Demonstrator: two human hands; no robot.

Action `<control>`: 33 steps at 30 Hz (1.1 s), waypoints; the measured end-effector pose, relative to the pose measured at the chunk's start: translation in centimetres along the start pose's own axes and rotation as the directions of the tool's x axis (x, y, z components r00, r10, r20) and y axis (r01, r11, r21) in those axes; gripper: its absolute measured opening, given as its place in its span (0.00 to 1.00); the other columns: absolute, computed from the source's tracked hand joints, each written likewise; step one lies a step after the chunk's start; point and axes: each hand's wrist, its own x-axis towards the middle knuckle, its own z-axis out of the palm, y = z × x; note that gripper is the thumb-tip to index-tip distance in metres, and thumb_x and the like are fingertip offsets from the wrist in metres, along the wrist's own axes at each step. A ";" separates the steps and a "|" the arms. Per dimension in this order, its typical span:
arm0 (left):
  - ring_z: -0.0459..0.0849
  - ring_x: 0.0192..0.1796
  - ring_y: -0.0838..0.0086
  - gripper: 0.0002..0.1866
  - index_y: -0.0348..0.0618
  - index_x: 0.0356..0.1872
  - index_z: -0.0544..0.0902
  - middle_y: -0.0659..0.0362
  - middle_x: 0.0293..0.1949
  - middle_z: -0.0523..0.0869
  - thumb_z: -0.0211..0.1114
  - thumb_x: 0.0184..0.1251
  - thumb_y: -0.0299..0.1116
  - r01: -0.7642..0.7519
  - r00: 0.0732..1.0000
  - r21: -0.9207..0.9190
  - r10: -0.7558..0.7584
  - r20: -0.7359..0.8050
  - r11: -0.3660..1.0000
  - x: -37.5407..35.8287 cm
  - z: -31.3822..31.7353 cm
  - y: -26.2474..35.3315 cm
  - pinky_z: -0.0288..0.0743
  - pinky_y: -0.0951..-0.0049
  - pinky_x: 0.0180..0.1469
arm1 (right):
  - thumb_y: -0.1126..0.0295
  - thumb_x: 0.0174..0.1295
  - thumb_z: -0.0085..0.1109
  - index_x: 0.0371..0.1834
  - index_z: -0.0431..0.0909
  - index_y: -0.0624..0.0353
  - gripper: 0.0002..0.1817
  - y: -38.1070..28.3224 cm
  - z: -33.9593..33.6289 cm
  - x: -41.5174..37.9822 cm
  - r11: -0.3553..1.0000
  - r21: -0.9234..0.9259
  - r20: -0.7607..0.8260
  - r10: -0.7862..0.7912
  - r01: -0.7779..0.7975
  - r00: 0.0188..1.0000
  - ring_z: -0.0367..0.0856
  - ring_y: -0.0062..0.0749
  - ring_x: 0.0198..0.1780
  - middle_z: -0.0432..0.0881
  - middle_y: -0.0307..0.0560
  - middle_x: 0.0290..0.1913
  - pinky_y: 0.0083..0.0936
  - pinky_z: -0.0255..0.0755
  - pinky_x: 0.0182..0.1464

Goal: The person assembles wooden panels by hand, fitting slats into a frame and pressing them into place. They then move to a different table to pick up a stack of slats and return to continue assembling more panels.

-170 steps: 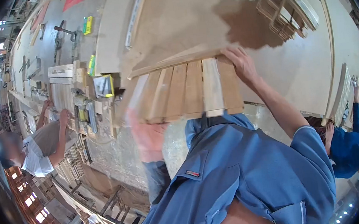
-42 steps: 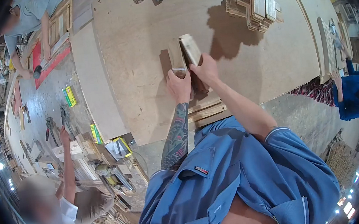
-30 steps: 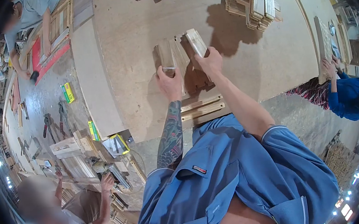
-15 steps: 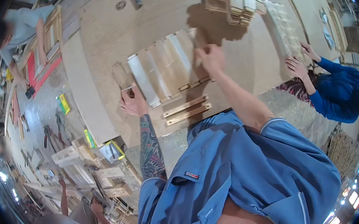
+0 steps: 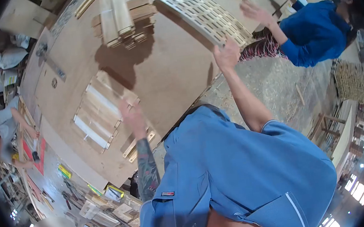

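My right hand (image 5: 227,54) is out to the right with its fingers closed at the near corner of a slotted wooden panel (image 5: 198,13). The panel lies slantwise along the table's far right side, with rows of slots across its face. My left hand (image 5: 133,118), smeared by motion, is over the right-hand edge of a flat panel of wooden slats (image 5: 99,115) with pale strips. Two short notched wooden slats (image 5: 140,147) lie just below that hand, partly covered by the forearm.
A crosswise stack of wooden boards (image 5: 115,17) stands at the back of the table (image 5: 174,79). A co-worker in blue (image 5: 314,30) stands at the right, one hand raised near the slotted panel. Another person (image 5: 5,126) works at the far left beside a red frame.
My view has turned right. My right hand has left the slat panel and reached the slotted panel; my left hand has moved to the slat panel's right side. The co-worker's hand has come off the slotted panel.
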 end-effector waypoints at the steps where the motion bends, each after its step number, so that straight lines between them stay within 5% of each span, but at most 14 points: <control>1: 0.77 0.64 0.56 0.23 0.39 0.59 0.80 0.49 0.59 0.81 0.68 0.68 0.43 0.084 0.985 -0.102 -0.067 0.160 0.991 0.6 1.8 6.8 0.69 0.60 0.67 | 0.61 0.53 0.68 0.64 0.73 0.56 0.33 1.4 -1.0 0.2 0.996 -0.060 0.009 0.060 -0.060 0.998 0.76 0.51 0.57 0.79 0.53 0.54 0.46 0.68 0.59; 3: 0.78 0.62 0.56 0.23 0.40 0.57 0.81 0.48 0.59 0.81 0.68 0.68 0.43 -0.121 0.956 -0.112 0.146 0.256 0.986 1.5 8.7 9.6 0.70 0.60 0.66 | 0.61 0.52 0.70 0.67 0.69 0.54 0.37 3.4 -1.8 0.0 0.989 -0.104 0.061 0.116 -0.109 0.991 0.73 0.51 0.60 0.76 0.52 0.57 0.47 0.65 0.60; 5: 0.79 0.62 0.53 0.24 0.39 0.57 0.82 0.46 0.58 0.81 0.68 0.67 0.44 -0.050 0.921 -0.256 0.143 0.363 0.966 2.9 14.7 13.2 0.71 0.61 0.65 | 0.61 0.52 0.70 0.68 0.68 0.54 0.38 3.5 -2.2 -0.5 0.994 -0.072 0.101 0.086 -0.079 0.991 0.73 0.51 0.60 0.75 0.53 0.59 0.47 0.65 0.60; 8: 0.79 0.62 0.51 0.29 0.37 0.58 0.81 0.43 0.59 0.81 0.69 0.65 0.49 0.107 0.886 -0.275 0.033 0.462 0.956 4.9 21.4 18.0 0.72 0.60 0.64 | 0.63 0.51 0.70 0.70 0.66 0.55 0.40 3.0 -2.4 -2.9 0.999 -0.032 0.106 -0.020 0.023 0.994 0.73 0.51 0.61 0.72 0.54 0.65 0.46 0.64 0.61; 10: 0.79 0.61 0.48 0.38 0.36 0.61 0.79 0.38 0.59 0.79 0.71 0.59 0.57 0.372 0.844 -0.264 -0.206 0.495 0.890 5.5 24.9 19.2 0.71 0.57 0.65 | 0.63 0.52 0.70 0.71 0.65 0.55 0.40 2.6 -3.0 -4.6 0.994 -0.022 0.074 -0.104 0.106 0.992 0.73 0.51 0.61 0.71 0.55 0.67 0.46 0.64 0.61; 13: 0.78 0.61 0.46 0.43 0.35 0.60 0.78 0.36 0.57 0.78 0.71 0.54 0.63 0.310 0.912 -0.099 -0.266 0.312 0.946 5.5 26.3 21.3 0.70 0.54 0.64 | 0.63 0.51 0.70 0.72 0.65 0.56 0.42 1.2 -4.4 -7.3 0.980 0.061 0.186 -0.199 0.191 0.962 0.72 0.50 0.62 0.68 0.56 0.70 0.45 0.63 0.62; 14: 0.76 0.62 0.46 0.44 0.36 0.60 0.76 0.36 0.56 0.78 0.72 0.52 0.64 0.392 0.798 0.005 -0.343 0.495 0.920 6.1 24.9 22.3 0.70 0.52 0.64 | 0.63 0.51 0.70 0.72 0.64 0.56 0.42 0.6 -4.9 -8.2 0.975 0.117 0.260 -0.212 0.187 0.942 0.73 0.50 0.62 0.70 0.55 0.69 0.45 0.64 0.61; 16: 0.76 0.62 0.45 0.42 0.37 0.59 0.75 0.39 0.53 0.79 0.73 0.51 0.61 0.355 0.887 0.117 -0.374 0.271 0.927 4.8 25.6 22.2 0.70 0.50 0.64 | 0.64 0.51 0.70 0.72 0.64 0.56 0.42 -0.2 -5.8 -9.4 0.963 0.184 0.335 -0.249 0.196 0.909 0.74 0.50 0.61 0.71 0.55 0.68 0.46 0.64 0.61; 18: 0.77 0.61 0.44 0.42 0.38 0.61 0.74 0.39 0.55 0.79 0.73 0.51 0.58 0.346 0.890 0.139 -0.372 0.265 0.928 4.0 24.7 20.8 0.70 0.49 0.64 | 0.65 0.52 0.70 0.72 0.65 0.57 0.41 -1.1 -7.0 -10.0 0.926 0.372 0.394 -0.220 0.064 0.893 0.78 0.51 0.56 0.77 0.56 0.62 0.46 0.69 0.56; 22: 0.80 0.58 0.43 0.37 0.38 0.61 0.75 0.39 0.55 0.81 0.72 0.52 0.49 0.241 0.873 0.150 -0.282 0.398 0.959 0.9 18.0 14.2 0.73 0.51 0.61 | 0.68 0.58 0.67 0.69 0.70 0.58 0.33 0.7 -9.1 -8.7 0.878 0.472 0.440 -0.153 -0.083 0.885 0.81 0.48 0.54 0.84 0.55 0.53 0.41 0.74 0.58; 24: 0.83 0.55 0.46 0.33 0.37 0.58 0.79 0.40 0.53 0.84 0.72 0.53 0.46 0.302 0.771 -0.058 -0.208 0.602 0.952 -1.2 9.8 11.2 0.77 0.55 0.57 | 0.69 0.61 0.66 0.69 0.72 0.58 0.30 2.3 -9.6 -8.0 0.858 0.493 0.494 -0.139 -0.144 0.858 0.82 0.42 0.54 0.84 0.53 0.54 0.37 0.74 0.58; 26: 0.87 0.50 0.50 0.29 0.38 0.56 0.82 0.43 0.48 0.88 0.72 0.54 0.44 0.246 0.789 -0.035 -0.179 0.588 0.969 -5.4 2.2 6.9 0.79 0.60 0.55 | 0.69 0.65 0.64 0.67 0.74 0.58 0.26 4.2 -9.0 -7.8 0.837 0.504 0.555 -0.124 -0.214 0.823 0.83 0.36 0.51 0.85 0.51 0.53 0.33 0.75 0.57; 31: 0.87 0.54 0.59 0.33 0.39 0.61 0.80 0.49 0.52 0.89 0.75 0.54 0.43 0.452 0.857 -0.164 -0.375 0.354 0.877 -15.5 -16.1 -0.2 0.78 0.62 0.58 | 0.67 0.69 0.61 0.64 0.77 0.60 0.21 3.0 -8.4 -11.6 0.823 0.506 0.628 -0.147 -0.257 0.765 0.83 0.29 0.49 0.86 0.49 0.51 0.28 0.76 0.55; 33: 0.86 0.55 0.59 0.34 0.37 0.61 0.80 0.50 0.53 0.88 0.76 0.53 0.44 0.635 0.773 -0.159 -0.618 0.145 0.756 -16.4 -20.8 -3.1 0.77 0.61 0.58 | 0.67 0.70 0.60 0.63 0.78 0.60 0.20 -0.1 -8.7 -14.3 0.833 0.501 0.653 -0.188 -0.233 0.733 0.82 0.27 0.49 0.86 0.48 0.49 0.27 0.76 0.55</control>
